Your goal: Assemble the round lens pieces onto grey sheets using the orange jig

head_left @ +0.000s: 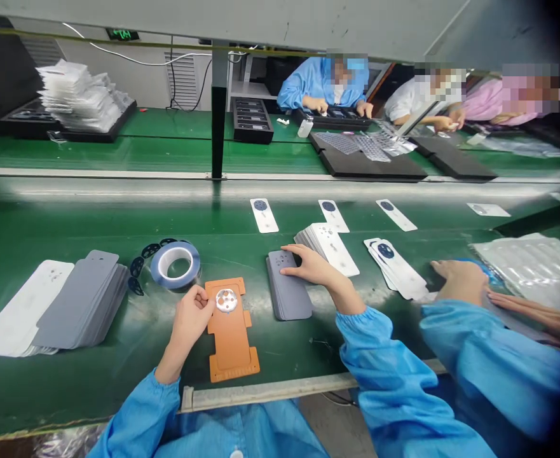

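My left hand (192,321) is closed in a pinch at the left edge of an orange jig (232,337). What its fingertips hold, if anything, is too small to make out. A round silver plate with holes (226,300) sits at the jig's upper end. My right hand (312,266) reaches over a stack of grey phone-shaped sheets (292,299), its thumb and forefinger closed on the far end of the top sheet. Left of the jig lies a roll of blue tape (191,267), with dark camera-shaped stickers (136,266) along a clear strip beside it.
White sheets (27,305) and grey sheets (84,305) are stacked at left. Beyond my right hand lies a white stack (334,248); single white sheets (265,219) with dark stickers rest farther back. A co-worker's hand (465,283) works close on my right. A post (217,127) stands ahead.
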Action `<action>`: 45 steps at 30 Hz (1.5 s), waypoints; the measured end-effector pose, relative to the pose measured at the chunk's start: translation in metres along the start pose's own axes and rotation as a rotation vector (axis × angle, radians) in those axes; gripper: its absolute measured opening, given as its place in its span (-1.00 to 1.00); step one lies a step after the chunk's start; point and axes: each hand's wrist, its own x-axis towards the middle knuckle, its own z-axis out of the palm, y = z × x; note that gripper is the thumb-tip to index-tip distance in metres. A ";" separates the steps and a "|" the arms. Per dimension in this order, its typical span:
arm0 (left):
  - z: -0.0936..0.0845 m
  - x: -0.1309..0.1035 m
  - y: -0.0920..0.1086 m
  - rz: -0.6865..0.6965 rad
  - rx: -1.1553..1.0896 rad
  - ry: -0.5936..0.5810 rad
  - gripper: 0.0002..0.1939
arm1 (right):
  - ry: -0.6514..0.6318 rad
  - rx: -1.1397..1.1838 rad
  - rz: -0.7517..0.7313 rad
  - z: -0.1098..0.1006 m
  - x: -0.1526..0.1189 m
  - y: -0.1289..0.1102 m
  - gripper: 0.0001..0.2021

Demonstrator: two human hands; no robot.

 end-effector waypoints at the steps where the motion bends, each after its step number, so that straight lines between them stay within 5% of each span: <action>1: -0.001 0.000 0.000 0.000 -0.009 -0.003 -0.82 | 0.036 0.012 -0.009 0.001 -0.002 -0.002 -0.38; 5: -0.006 -0.004 0.000 0.008 -0.056 -0.035 -0.80 | 0.248 0.056 -0.040 -0.001 -0.010 -0.009 -0.74; 7: -0.010 -0.009 0.001 0.021 -0.050 -0.043 -0.79 | 0.279 0.061 -0.035 -0.005 -0.012 -0.010 -0.72; 12: -0.020 -0.024 -0.003 0.213 0.071 -0.033 -0.63 | 0.039 -0.090 0.001 -0.005 -0.004 -0.005 -0.32; 14: -0.022 -0.028 -0.007 0.311 0.112 -0.106 -0.48 | -0.034 -0.109 0.075 -0.004 0.001 -0.002 -0.34; 17: -0.023 -0.029 -0.013 0.361 0.131 -0.205 -0.34 | 0.038 -0.115 0.124 -0.009 0.002 -0.002 -0.48; 23: -0.027 -0.026 -0.015 0.351 0.064 -0.251 -0.35 | 0.212 0.354 0.023 -0.032 -0.029 -0.055 -0.59; 26: -0.030 -0.026 -0.016 0.350 0.045 -0.284 -0.36 | 0.258 0.497 -0.013 -0.012 -0.044 -0.103 -0.60; 30: -0.032 -0.025 -0.019 0.345 0.044 -0.311 -0.33 | 0.150 0.609 0.022 0.045 -0.048 -0.139 -0.59; 35: -0.031 -0.024 -0.017 0.334 0.040 -0.319 -0.22 | 0.049 0.628 0.028 0.090 -0.052 -0.133 -0.61; 40: -0.025 -0.024 -0.018 0.333 0.098 -0.302 0.04 | 0.015 0.515 -0.041 0.094 -0.054 -0.126 -0.68; 45: -0.019 -0.024 -0.026 0.368 0.158 -0.293 0.07 | 0.081 0.163 -0.267 0.099 -0.047 -0.127 -0.68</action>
